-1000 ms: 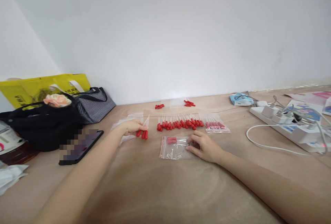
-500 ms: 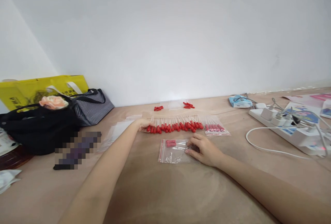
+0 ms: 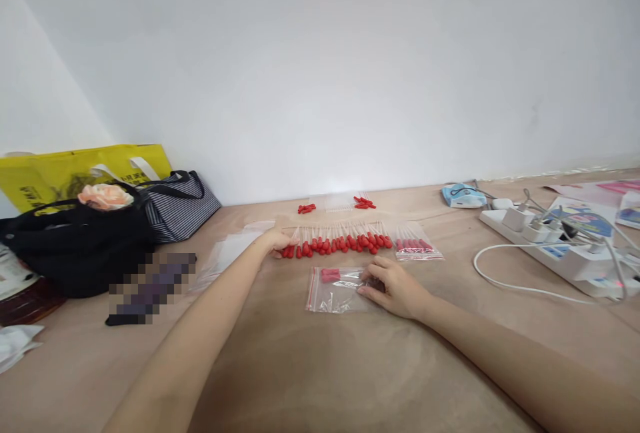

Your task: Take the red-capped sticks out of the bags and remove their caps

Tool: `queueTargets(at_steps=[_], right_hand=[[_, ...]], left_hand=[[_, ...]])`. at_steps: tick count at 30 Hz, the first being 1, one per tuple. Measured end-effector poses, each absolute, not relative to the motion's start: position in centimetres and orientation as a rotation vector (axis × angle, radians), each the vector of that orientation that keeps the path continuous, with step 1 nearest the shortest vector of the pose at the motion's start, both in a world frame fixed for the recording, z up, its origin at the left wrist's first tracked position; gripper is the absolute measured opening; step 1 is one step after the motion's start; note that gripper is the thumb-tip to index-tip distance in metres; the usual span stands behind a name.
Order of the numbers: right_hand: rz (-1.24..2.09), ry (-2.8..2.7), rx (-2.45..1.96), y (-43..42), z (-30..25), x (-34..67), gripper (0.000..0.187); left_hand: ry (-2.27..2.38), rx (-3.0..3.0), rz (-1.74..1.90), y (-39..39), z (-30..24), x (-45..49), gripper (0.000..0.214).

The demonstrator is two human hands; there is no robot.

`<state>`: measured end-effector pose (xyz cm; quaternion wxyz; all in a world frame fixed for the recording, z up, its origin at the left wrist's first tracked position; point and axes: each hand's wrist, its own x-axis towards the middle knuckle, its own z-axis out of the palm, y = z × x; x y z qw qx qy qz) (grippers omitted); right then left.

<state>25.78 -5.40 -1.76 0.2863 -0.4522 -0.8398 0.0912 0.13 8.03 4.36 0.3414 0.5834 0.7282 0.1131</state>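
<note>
At centre frame on the worktop (image 3: 310, 373), the left hand (image 3: 278, 242) touches the left end of a row of red-capped droppers (image 3: 345, 242), fingers curled; grip cannot be determined. Just below, the right hand (image 3: 397, 288) rests with bent fingers on a clear zip bag (image 3: 331, 290); any pinch is unclear. A filled bag (image 3: 418, 246) lies just right of the row.

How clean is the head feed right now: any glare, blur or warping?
Head view: soft, even light, only faint shadows; the red-bulbed droppers look small and slightly soft; the clear zip bag glints faintly; wide-lens bowing at the edges; a mosaic patch hides the dark object on the left.
</note>
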Motion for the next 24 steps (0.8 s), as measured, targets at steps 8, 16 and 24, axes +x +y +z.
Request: queueTargets(at_steps=[8,16,24], right_hand=[[0.255,-2.254,-1.203,-5.4,-1.7,25.8,0.017],[0.241,-2.247,-1.18,-5.5,-1.6,25.7,0.015],[0.254,-2.246,-1.189,-5.5,-1.6,25.7,0.015]], left_hand=[[1.939,1.499,0.282,7.9,3.9,0.1,0.018],[1.891,1.54,0.377,7.4,3.9,-0.4,0.034],[1.951,1.723,0.544,5.7,4.0,-1.5,0.029]])
